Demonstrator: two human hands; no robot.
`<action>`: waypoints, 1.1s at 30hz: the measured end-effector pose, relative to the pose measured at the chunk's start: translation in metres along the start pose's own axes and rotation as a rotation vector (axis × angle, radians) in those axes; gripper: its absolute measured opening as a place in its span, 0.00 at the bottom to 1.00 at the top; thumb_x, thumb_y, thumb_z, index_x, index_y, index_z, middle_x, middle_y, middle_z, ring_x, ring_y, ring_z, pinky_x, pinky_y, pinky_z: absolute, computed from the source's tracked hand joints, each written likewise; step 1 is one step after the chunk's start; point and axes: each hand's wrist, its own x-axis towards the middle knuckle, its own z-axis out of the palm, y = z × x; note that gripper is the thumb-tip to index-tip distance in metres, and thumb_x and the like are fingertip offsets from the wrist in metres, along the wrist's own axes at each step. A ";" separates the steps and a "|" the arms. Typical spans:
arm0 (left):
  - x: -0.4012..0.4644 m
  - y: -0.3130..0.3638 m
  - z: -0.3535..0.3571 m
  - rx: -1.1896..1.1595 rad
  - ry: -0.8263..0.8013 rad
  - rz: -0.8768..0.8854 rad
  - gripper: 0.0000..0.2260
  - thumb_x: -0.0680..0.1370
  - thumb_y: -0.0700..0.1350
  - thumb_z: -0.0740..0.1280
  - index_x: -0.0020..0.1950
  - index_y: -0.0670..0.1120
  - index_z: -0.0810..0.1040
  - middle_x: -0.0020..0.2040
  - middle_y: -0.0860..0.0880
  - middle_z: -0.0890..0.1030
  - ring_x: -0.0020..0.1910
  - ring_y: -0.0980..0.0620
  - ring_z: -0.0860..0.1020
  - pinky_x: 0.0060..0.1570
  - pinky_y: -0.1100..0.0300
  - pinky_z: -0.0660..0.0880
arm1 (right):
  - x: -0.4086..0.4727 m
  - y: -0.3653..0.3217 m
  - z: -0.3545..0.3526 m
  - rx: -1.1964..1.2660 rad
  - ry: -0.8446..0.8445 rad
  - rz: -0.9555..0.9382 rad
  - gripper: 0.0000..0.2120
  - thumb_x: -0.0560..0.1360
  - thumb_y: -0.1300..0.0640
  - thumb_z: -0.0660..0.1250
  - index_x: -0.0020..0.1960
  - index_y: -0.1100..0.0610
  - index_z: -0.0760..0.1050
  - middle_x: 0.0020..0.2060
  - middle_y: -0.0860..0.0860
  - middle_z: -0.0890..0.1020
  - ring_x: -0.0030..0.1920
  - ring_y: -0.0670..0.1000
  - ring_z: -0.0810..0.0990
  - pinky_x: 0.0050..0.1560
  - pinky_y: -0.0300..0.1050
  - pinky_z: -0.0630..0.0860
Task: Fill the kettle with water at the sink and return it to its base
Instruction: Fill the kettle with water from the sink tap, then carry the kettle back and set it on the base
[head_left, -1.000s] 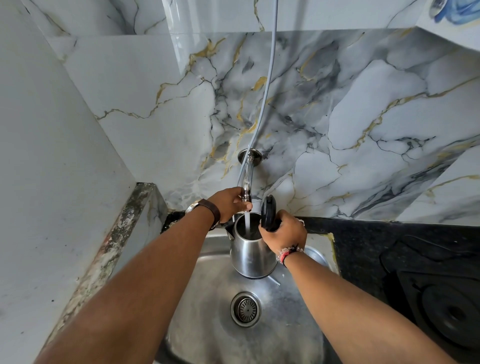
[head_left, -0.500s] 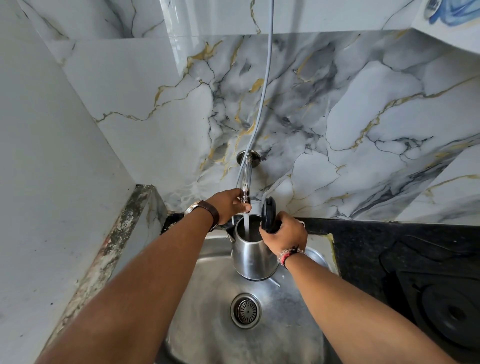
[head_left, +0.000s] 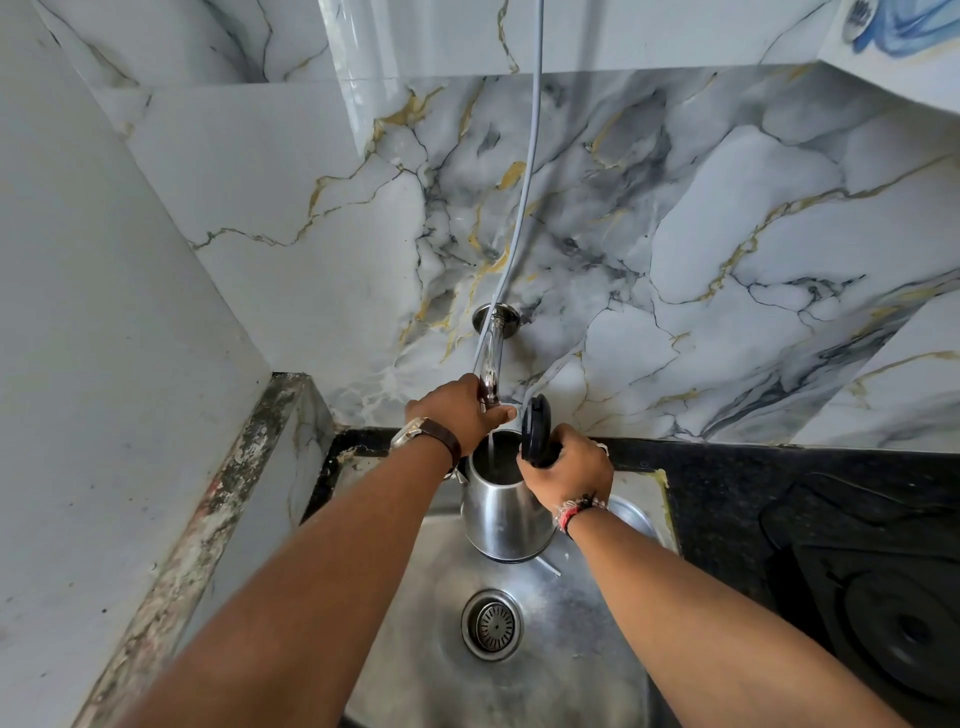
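Observation:
A steel kettle (head_left: 501, 517) hangs over the steel sink (head_left: 415, 649), held up under the chrome wall tap (head_left: 491, 358). Its black lid (head_left: 535, 431) stands flipped open. My right hand (head_left: 569, 473) is shut on the kettle's black handle. My left hand (head_left: 462, 413), with a brown-strapped watch on the wrist, is shut on the tap's end. A thin stream of water (head_left: 490, 449) falls from the tap into the kettle's open mouth. The kettle's base is not in view.
A round drain strainer (head_left: 492, 625) lies in the sink below the kettle. A black counter with a black stove (head_left: 883, 597) runs along the right. A grey hose (head_left: 527, 182) hangs down the marble wall to the tap. A white wall and stained ledge (head_left: 208, 519) close the left.
Nothing has visibly changed; both hands hold as before and water keeps running into the kettle.

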 end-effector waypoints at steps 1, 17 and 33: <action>-0.001 0.002 0.000 0.006 0.028 -0.023 0.24 0.69 0.75 0.59 0.48 0.56 0.70 0.41 0.56 0.77 0.42 0.48 0.77 0.50 0.46 0.71 | 0.001 -0.001 0.000 -0.001 0.003 -0.001 0.17 0.62 0.35 0.69 0.33 0.48 0.71 0.26 0.42 0.74 0.34 0.54 0.81 0.31 0.41 0.66; -0.045 -0.041 0.048 0.154 -0.134 0.164 0.41 0.66 0.57 0.51 0.81 0.50 0.52 0.80 0.48 0.61 0.78 0.44 0.58 0.73 0.41 0.61 | 0.002 0.005 -0.005 0.013 0.007 0.034 0.18 0.61 0.35 0.70 0.34 0.49 0.71 0.28 0.43 0.77 0.35 0.53 0.80 0.32 0.42 0.68; -0.106 -0.004 0.067 0.389 -0.049 0.163 0.38 0.79 0.54 0.55 0.80 0.43 0.36 0.82 0.44 0.40 0.79 0.42 0.36 0.75 0.44 0.38 | -0.036 0.011 -0.051 0.035 0.074 0.075 0.20 0.59 0.34 0.69 0.40 0.49 0.79 0.34 0.44 0.84 0.40 0.53 0.83 0.34 0.43 0.74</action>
